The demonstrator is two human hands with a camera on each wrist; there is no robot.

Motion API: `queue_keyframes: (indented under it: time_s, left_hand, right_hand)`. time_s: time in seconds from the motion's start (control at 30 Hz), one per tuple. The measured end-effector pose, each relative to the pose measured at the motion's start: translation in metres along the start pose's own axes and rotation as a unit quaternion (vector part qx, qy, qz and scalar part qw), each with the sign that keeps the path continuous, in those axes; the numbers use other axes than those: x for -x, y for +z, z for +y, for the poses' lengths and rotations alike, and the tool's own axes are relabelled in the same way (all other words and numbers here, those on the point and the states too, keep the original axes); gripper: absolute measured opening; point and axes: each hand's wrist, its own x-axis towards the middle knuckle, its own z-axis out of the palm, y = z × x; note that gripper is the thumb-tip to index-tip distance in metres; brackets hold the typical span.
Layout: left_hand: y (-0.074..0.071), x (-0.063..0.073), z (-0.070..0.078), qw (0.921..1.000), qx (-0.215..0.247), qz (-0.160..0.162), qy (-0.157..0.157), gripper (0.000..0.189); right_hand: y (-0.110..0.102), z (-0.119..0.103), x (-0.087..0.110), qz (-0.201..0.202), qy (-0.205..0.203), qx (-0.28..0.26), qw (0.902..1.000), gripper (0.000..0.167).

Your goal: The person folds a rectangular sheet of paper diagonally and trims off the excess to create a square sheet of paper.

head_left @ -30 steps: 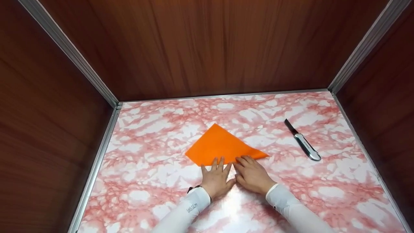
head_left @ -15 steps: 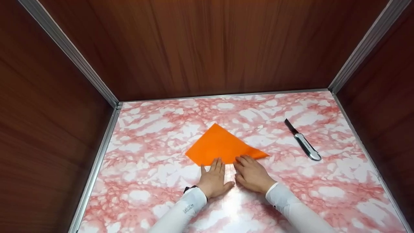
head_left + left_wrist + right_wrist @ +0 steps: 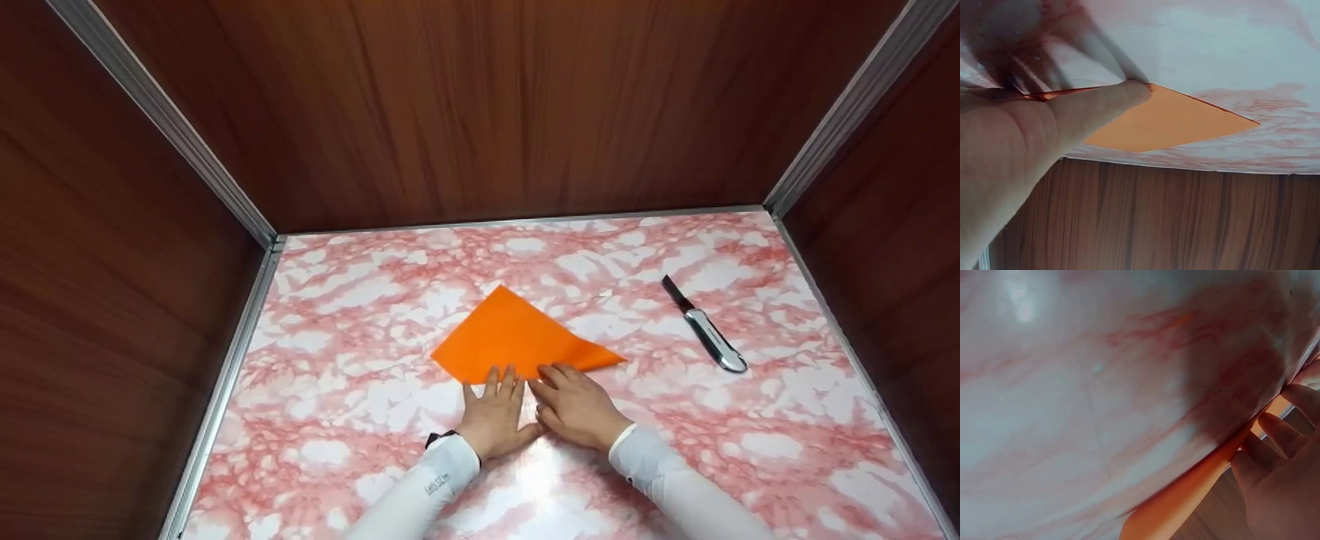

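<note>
A folded sheet of orange paper (image 3: 510, 330) lies on the table, its peak pointing away from me and a narrow point reaching out to the right. My left hand (image 3: 493, 420) presses on its near edge with straight fingers. Beside it, the fingertips of my right hand (image 3: 581, 409) rest along the same edge, to the right of centre. In the left wrist view one finger of the left hand (image 3: 1081, 109) touches the border of the orange paper (image 3: 1185, 118). The right wrist view has the fingers of the right hand (image 3: 1283, 455) on the edge of the orange paper (image 3: 1168, 509).
A utility knife (image 3: 716, 341) with its dark blade out lies on the right of the table, apart from the paper. The red-and-white marbled tabletop (image 3: 360, 300) is bounded by brown wood-grain panels (image 3: 487, 112) at the back and both sides.
My right hand has slid slightly left along the near edge, closer to the left hand. The left hand's fingers drew together and it shifted a little left. The paper looks unchanged.
</note>
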Motion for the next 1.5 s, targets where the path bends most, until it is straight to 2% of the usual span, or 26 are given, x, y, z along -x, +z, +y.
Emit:
queue_keyframes:
  time_s: [0.23,0.43,0.7,0.87,1.17,1.5]
  left_hand:
    - [-0.002,0.0,0.0,1.0,-0.004,0.003,0.001,0.094]
    - [-0.001,-0.001,-0.001,1.0,0.0,0.004,0.003,0.096]
    - [-0.002,0.0,-0.001,1.0,-0.002,0.005,0.0,0.099]
    - [-0.003,0.001,-0.001,1.0,-0.007,0.002,0.001,0.099]
    - [-0.004,0.001,0.0,0.9999,0.007,-0.01,0.001,0.098]
    - [-0.002,0.0,-0.001,0.9998,0.014,-0.012,0.0,0.097]
  right_hand:
    - [-0.001,-0.002,-0.003,0.019,0.002,-0.013,0.9997,0.046]
    - [0.006,-0.002,-0.002,0.01,-0.001,-0.002,1.0,0.053]
    - [0.0,-0.005,-0.006,0.006,-0.016,0.014,0.9998,0.058]
    - [0.0,-0.002,-0.006,0.014,-0.022,0.025,0.9993,0.056]
    - [-0.004,0.004,-0.001,0.007,-0.007,0.017,0.9998,0.056]
    - [-0.006,0.019,0.01,0.027,-0.006,0.025,0.9993,0.053]
